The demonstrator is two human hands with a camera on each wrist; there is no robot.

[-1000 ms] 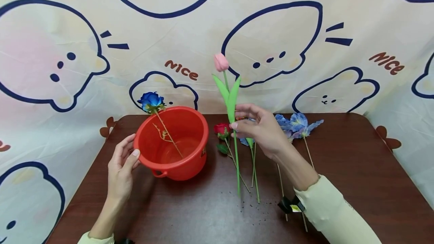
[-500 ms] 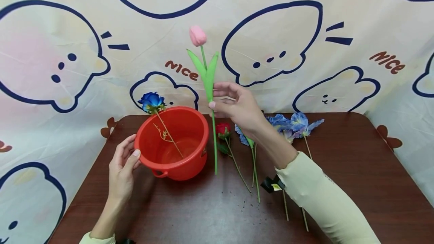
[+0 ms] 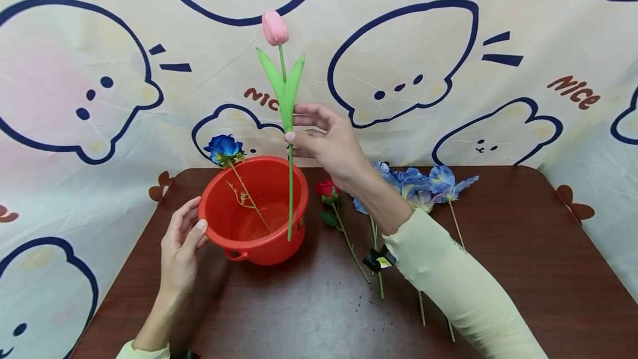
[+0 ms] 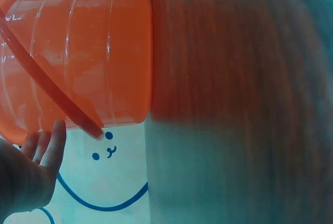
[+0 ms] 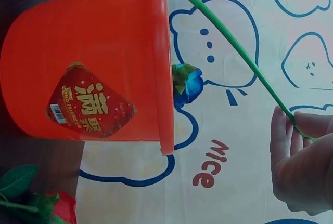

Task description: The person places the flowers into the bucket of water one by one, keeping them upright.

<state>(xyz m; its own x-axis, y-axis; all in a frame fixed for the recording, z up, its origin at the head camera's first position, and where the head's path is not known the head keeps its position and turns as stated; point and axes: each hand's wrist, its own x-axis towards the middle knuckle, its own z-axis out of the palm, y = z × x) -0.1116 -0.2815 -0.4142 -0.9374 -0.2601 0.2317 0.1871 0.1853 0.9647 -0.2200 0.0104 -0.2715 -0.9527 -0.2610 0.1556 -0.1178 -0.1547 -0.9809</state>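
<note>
My right hand (image 3: 331,140) pinches a pink artificial tulip (image 3: 287,96) between thumb and fingers, just below its leaves. The flower stands upright, and its stem hangs in front of the red bucket's right side. In the right wrist view the stem (image 5: 229,37) has its lower end beside the bucket's rim. On the left, my left hand (image 3: 180,254) holds the rim of the red bucket (image 3: 279,249), thumb on the edge and fingers against the outside wall (image 4: 88,47). A blue rose (image 3: 224,149) leans inside the bucket, its bloom above the far rim.
A red rose (image 3: 327,190) lies on the dark wooden table (image 3: 279,314) right of the bucket. Blue flowers (image 3: 438,181) lie further right, partly hidden by my right arm. Dark crumbs dot the table. A printed cloth (image 3: 399,54) hangs behind.
My right hand has carried the tulip up and left, from over the lying flowers to the bucket's right side. The left hand and the bucket have stayed in place.
</note>
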